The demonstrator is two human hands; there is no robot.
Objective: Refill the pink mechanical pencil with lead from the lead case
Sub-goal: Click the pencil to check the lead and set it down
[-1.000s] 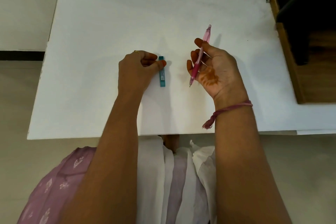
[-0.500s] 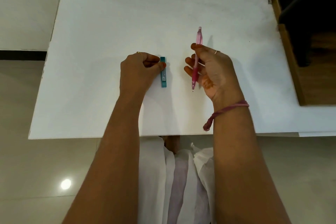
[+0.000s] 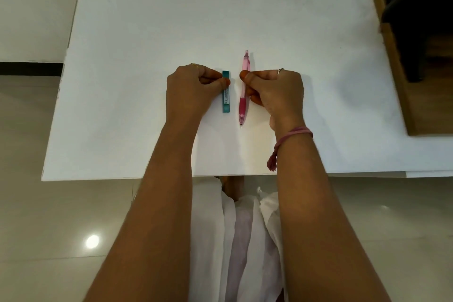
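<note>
Your left hand is curled into a loose fist on the white bench, its fingers pressed onto the upper part of the teal lead case. The case lies flat on the bench, long axis running away from you. Just right of the lead case, parallel to it and not touching, lies the pink mechanical pencil, tip toward you and cap end away. Your right hand is closed on the pencil's barrel above the darker grip, pinching it between thumb and forefinger; whether the pencil rests on the bench or is slightly lifted, I cannot tell. A pink thread band circles your right wrist, well right of the lead case.
</note>
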